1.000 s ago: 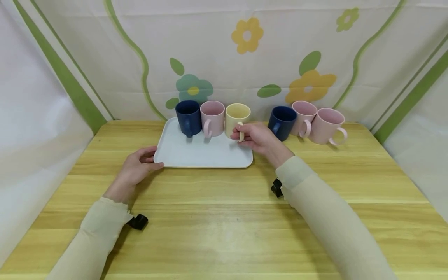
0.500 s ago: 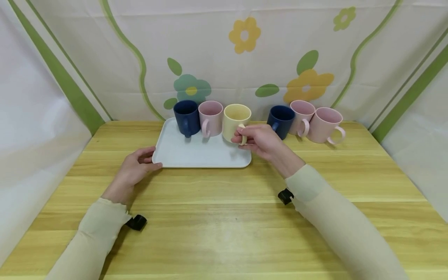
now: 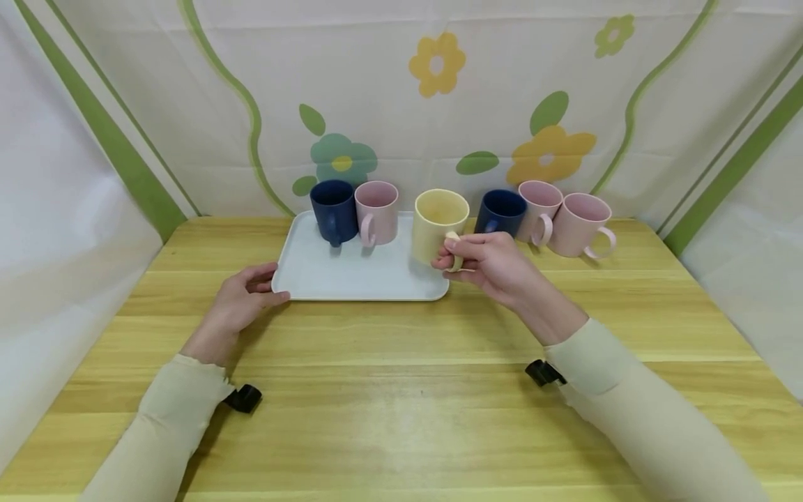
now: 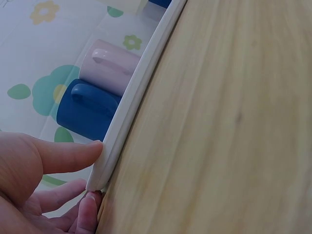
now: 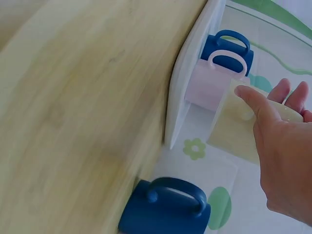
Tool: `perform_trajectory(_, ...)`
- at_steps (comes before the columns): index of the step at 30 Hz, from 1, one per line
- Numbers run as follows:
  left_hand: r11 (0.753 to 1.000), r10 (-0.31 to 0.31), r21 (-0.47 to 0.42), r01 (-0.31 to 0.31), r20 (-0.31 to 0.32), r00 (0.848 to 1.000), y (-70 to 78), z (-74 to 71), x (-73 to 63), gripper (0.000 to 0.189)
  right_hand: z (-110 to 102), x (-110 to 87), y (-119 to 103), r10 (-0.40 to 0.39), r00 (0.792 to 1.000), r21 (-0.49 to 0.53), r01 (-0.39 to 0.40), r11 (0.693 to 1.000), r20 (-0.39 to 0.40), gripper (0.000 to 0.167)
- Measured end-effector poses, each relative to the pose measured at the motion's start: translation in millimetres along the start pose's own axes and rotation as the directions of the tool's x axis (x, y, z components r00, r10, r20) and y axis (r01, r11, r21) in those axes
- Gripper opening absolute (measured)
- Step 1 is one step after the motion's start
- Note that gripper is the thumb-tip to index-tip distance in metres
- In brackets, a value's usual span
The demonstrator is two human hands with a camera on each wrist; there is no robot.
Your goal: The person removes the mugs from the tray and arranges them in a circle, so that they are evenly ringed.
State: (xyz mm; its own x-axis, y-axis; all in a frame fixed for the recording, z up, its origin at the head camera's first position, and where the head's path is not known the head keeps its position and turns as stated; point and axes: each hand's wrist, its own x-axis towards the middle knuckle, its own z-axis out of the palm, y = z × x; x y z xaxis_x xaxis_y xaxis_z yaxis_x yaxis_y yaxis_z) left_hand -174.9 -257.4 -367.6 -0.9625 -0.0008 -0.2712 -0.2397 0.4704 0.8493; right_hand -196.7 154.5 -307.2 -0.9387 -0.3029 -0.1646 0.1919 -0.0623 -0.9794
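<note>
My right hand (image 3: pixel 498 270) pinches the handle of a pale yellow mug (image 3: pixel 433 226), raised upright over the right end of the white tray (image 3: pixel 351 275). In the right wrist view, the thumb lies along the yellow mug (image 5: pixel 229 126), apart from the mugs beside it. At the tray's front left corner, my left hand (image 3: pixel 233 307) grips the edge, thumb on the rim and fingers below it, as the left wrist view shows. A navy mug (image 3: pixel 334 213) and a pink mug (image 3: pixel 378 215) stand side by side at the tray's back, handles facing me.
On the wooden table (image 3: pixel 376 404), right of the tray, another navy mug (image 3: pixel 500 208) stands beside two more pink mugs, one behind (image 3: pixel 538 206) and one further right (image 3: pixel 576 226). A flowered cloth (image 3: pixel 401 104) hangs along the table's back edge.
The yellow mug has come up off the tray, moving right and toward me in my right hand, away from the pink mug. My left hand keeps its place at the tray corner.
</note>
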Motion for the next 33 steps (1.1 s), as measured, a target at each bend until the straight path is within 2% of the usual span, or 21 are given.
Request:
perform_trajectory(4, 1.000, 0.001, 0.009, -0.001, -0.001, 1.000, -0.5, 0.3, 0.4, 0.078, -8.0, -12.2, -1.9, -0.028, 1.000, -0.005, 0.028, 1.000, 0.011, 0.025)
perform_trajectory(9, 1.000, 0.008, 0.006, -0.008, -0.002, 1.000, -2.1, 1.0, 1.0, 0.078, -19.9, -28.8, -2.8, -0.053, 0.998, 0.000, 0.053, 0.999, 0.031, 0.024)
perform_trajectory(15, 1.000, 0.014, 0.008, -0.013, -0.004, 1.000, -1.3, -0.6, 1.2, 0.079, -38.0, -49.9, -2.6, -0.081, 0.996, 0.033, 0.080, 0.996, 0.035, 0.024)
perform_trajectory(23, 1.000, 0.007, 0.013, -0.007, 0.004, 1.000, 2.1, -0.3, 1.2, 0.080, -68.3, -75.1, 3.4, -0.166, 0.984, 0.101, 0.159, 0.982, 0.059, 0.027)
perform_trajectory(33, 1.000, 0.014, 0.024, -0.014, -0.001, 1.000, -0.2, -0.9, 0.8, 0.079, -107.1, -93.0, 14.2, -0.142, 0.989, 0.166, 0.133, 0.977, 0.042, 0.029)
